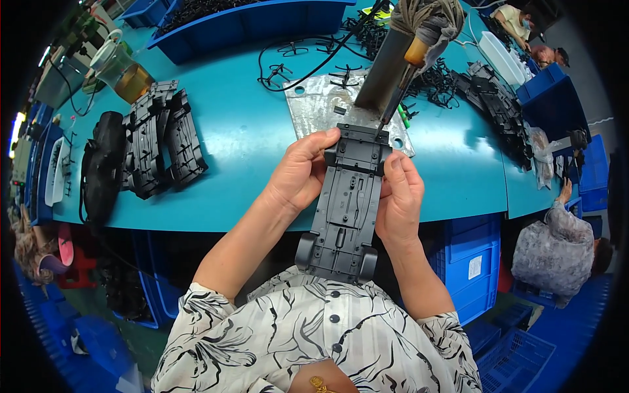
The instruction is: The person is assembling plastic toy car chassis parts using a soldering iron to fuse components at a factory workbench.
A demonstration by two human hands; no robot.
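A black plastic toy car chassis (346, 204) is held between my two hands at the table's near edge, its long side pointing away from me. My left hand (298, 173) grips its far left corner, thumb along the edge. On the far right side my right hand (401, 196) has its thumb upright against the wheel and its fingers curled behind. A soldering iron (397, 101) with a wrapped handle hangs on a metal post (378, 75). Its tip comes down at the chassis's far right end; whether it touches I cannot tell. Beneath lies a scuffed metal plate (309, 111).
Stacked black chassis (147, 144) lie at the left beside a black bag (103, 167) and a jug (124, 69). More chassis (498, 108) and a blue bin (262, 26) of black parts sit farther off. A co-worker (553, 252) sits at the right.
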